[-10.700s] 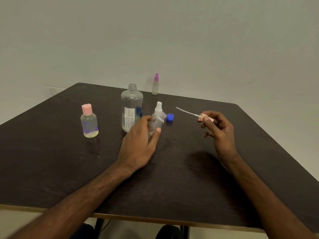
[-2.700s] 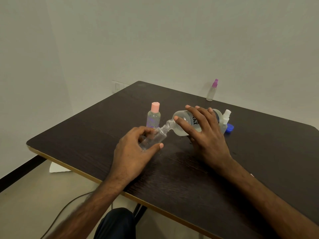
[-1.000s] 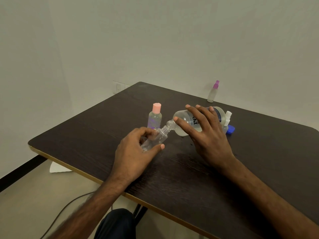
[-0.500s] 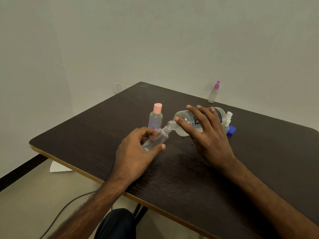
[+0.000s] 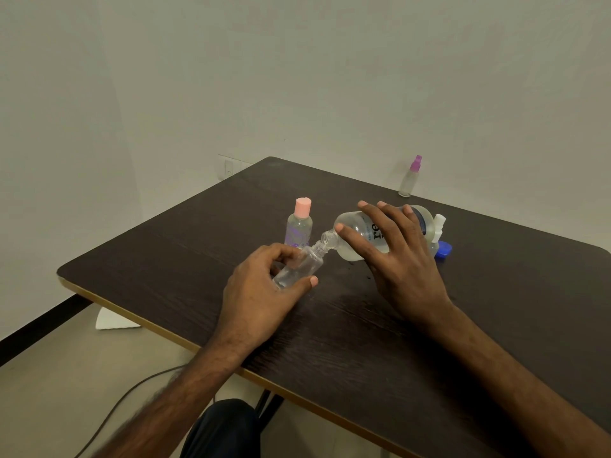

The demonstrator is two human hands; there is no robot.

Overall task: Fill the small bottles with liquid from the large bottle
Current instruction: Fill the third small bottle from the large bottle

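Clear plastic mouths are meeting between the grips: the right hand (image 5: pixel 403 262) is wrapping the tipped large bottle (image 5: pixel 350 228), and the left hand (image 5: pixel 261 292) is clasping the slanted small bottle (image 5: pixel 307 264). Pouring is seemingly underway; the next move is calling for righting the large bottle before overflow.

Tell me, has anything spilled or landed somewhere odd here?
A few small drops seem to glisten on the table just below the tipped large bottle, as if some liquid missed the small bottle. A white sheet lies on the floor by the table's edge. Nothing else stands out.
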